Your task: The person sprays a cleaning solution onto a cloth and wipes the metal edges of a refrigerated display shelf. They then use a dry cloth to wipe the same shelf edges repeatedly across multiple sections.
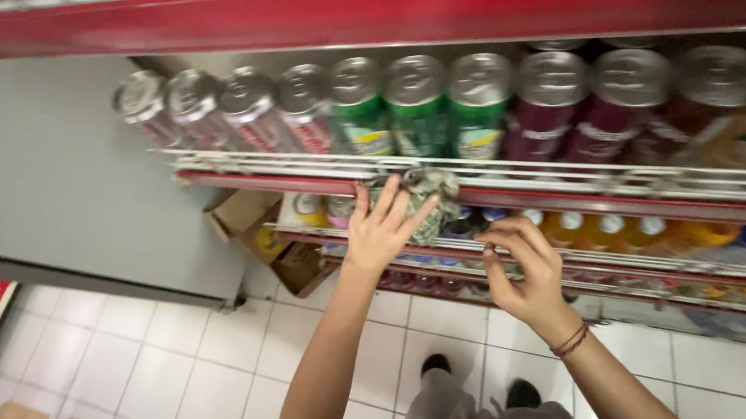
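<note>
Centrally, a crumpled grey-green cloth was pressed against the white wire shelf rail by the left hand, fingers spread over it. Just below right, the right hand was half curled, nothing visibly held. Above, shiny-topped cans were ranged: red, green, maroon.

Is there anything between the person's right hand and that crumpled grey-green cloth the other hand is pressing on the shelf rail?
Nothing visible does. The left hand already grips the crumpled grey-green cloth against the white wire shelf rail. The right hand sits just below and to the right of it, with only open air between.
</note>
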